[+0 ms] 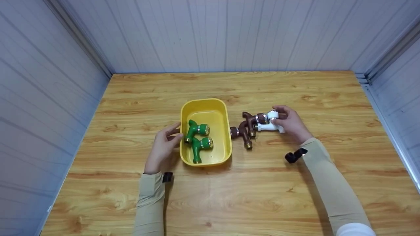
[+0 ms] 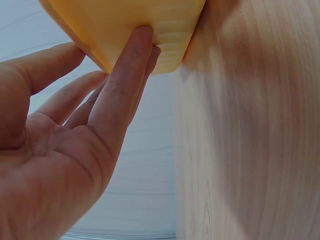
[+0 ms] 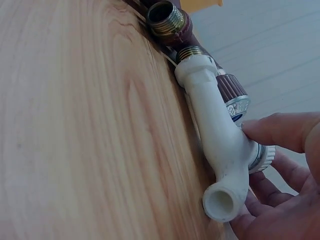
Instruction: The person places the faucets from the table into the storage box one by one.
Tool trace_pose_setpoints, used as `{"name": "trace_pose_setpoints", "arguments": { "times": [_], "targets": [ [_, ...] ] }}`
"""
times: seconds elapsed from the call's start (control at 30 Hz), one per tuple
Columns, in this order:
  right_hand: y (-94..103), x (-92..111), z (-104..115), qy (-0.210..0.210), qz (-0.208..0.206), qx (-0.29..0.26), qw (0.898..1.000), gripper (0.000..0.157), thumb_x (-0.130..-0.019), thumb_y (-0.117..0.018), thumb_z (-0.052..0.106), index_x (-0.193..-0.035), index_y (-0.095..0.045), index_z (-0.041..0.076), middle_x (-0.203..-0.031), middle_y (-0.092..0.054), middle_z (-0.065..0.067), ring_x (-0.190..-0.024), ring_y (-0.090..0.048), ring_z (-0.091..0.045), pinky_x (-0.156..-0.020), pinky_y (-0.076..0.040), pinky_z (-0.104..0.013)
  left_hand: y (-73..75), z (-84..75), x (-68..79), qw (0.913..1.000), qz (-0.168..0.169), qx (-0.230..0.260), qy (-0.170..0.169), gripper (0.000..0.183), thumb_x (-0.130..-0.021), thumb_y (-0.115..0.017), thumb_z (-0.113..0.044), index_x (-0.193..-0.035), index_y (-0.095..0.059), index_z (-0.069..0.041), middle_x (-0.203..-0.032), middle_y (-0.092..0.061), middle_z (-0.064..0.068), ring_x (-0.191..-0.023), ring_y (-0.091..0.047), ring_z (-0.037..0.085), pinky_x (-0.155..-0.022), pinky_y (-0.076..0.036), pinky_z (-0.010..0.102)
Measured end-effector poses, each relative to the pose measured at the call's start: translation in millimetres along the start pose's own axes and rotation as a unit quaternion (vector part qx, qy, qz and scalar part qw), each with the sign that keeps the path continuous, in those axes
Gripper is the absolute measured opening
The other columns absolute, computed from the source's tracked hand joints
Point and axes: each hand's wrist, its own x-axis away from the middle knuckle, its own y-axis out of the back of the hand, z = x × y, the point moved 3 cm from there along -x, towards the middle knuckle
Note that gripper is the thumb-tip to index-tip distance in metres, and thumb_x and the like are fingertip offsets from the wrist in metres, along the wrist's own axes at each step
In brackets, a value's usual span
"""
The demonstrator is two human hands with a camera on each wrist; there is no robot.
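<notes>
A yellow plastic bin stands on the table with two green taps lying in its left half. My left hand is at the bin's left side; in the left wrist view its nearly straight fingers touch the outer wall, the thumb at the rim. To the bin's right lie two brown taps, one overlapping the other. My right hand pinches a white tap at its knob between thumb and fingers. The white tap lies low along the wood, its threaded end close to a brown tap.
The wood-grain table is enclosed by pale panel walls at the back and both sides. A black wrist camera juts from the right sleeve, another black mount from the left.
</notes>
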Motion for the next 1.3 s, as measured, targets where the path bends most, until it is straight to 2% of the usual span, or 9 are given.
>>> {"name": "trace_pose_setpoints", "arguments": {
  "times": [0.13, 0.27, 0.4, 0.5, 0.7, 1.03, 1.3],
  "targets": [
    [2.1, 3, -1, 0.002, 0.002, 0.004, 1.0, 0.06, -0.089, -0.065, 0.0, -0.143, -0.039, 0.002, -0.137, -0.038, -0.018, -0.126, -0.042, -0.033, -0.086, -0.05, -0.024, -1.9, -8.1, 3.9, 1.0, 0.002, 0.001, 0.005, 0.049, -0.095, -0.056, 0.0, -0.142, -0.041, 0.004, -0.129, -0.05, 0.031, -0.109, -0.056, 0.041, -0.085, -0.054, 0.038],
    [3.9, 7, -2, -0.002, 0.001, 0.004, 1.0, 0.06, -0.089, -0.066, 0.003, -0.143, -0.039, 0.003, -0.136, -0.038, -0.018, -0.124, -0.043, -0.032, -0.083, -0.051, -0.023, -0.1, 1.8, -1.6, 1.0, 0.005, -0.003, -0.002, 0.049, -0.095, -0.057, -0.002, -0.142, -0.042, 0.002, -0.129, -0.051, 0.03, -0.109, -0.057, 0.039, -0.083, -0.055, 0.037],
    [5.6, 11, -3, -0.009, 0.011, -0.02, 1.0, 0.059, -0.09, -0.065, 0.005, -0.143, -0.038, 0.0, -0.134, -0.04, -0.019, -0.119, -0.045, -0.028, -0.084, -0.05, -0.022, 2.4, 12.4, -7.1, 0.9996, 0.002, -0.021, -0.016, 0.049, -0.095, -0.059, -0.006, -0.141, -0.045, -0.002, -0.127, -0.054, 0.027, -0.107, -0.06, 0.037, -0.081, -0.056, 0.034],
    [7.6, 12, -5, -0.015, 0.024, -0.043, 0.999, 0.057, -0.092, -0.063, 0.005, -0.142, -0.037, -0.003, -0.133, -0.043, -0.021, -0.115, -0.048, -0.024, -0.088, -0.049, -0.022, 3.0, 14.0, -7.9, 0.9991, 0.0, -0.036, -0.023, 0.048, -0.095, -0.06, -0.008, -0.141, -0.046, -0.003, -0.125, -0.056, 0.026, -0.105, -0.061, 0.035, -0.08, -0.056, 0.034],
    [11.4, 12, -7, -0.034, 0.047, -0.084, 0.995, 0.053, -0.096, -0.058, 0.008, -0.142, -0.036, -0.006, -0.132, -0.046, -0.021, -0.106, -0.057, -0.016, -0.089, -0.05, -0.025, 2.5, 13.4, -7.4, 0.9993, -0.004, -0.03, -0.021, 0.048, -0.095, -0.06, -0.007, -0.141, -0.046, -0.003, -0.125, -0.056, 0.024, -0.104, -0.061, 0.035, -0.079, -0.056, 0.036],
    [16.4, 21, -9, -0.052, 0.074, -0.141, 0.986, 0.056, -0.096, -0.059, 0.01, -0.142, -0.032, -0.008, -0.124, -0.047, -0.015, -0.104, -0.059, -0.018, -0.094, -0.049, -0.034, 1.1, 13.6, -7.1, 0.9994, -0.011, -0.025, -0.019, 0.048, -0.094, -0.059, -0.005, -0.14, -0.046, -0.002, -0.124, -0.056, 0.025, -0.104, -0.061, 0.034, -0.079, -0.056, 0.035],
    [20.1, 25, -11, -0.059, 0.109, -0.141, 0.982, 0.054, -0.096, -0.058, 0.01, -0.14, -0.033, -0.011, -0.125, -0.049, -0.017, -0.107, -0.059, -0.019, -0.097, -0.047, -0.037, 1.5, 14.0, -6.7, 0.9997, -0.011, -0.015, -0.016, 0.048, -0.095, -0.059, -0.005, -0.141, -0.046, -0.002, -0.125, -0.056, 0.024, -0.105, -0.06, 0.035, -0.08, -0.056, 0.036]
  ]
}}
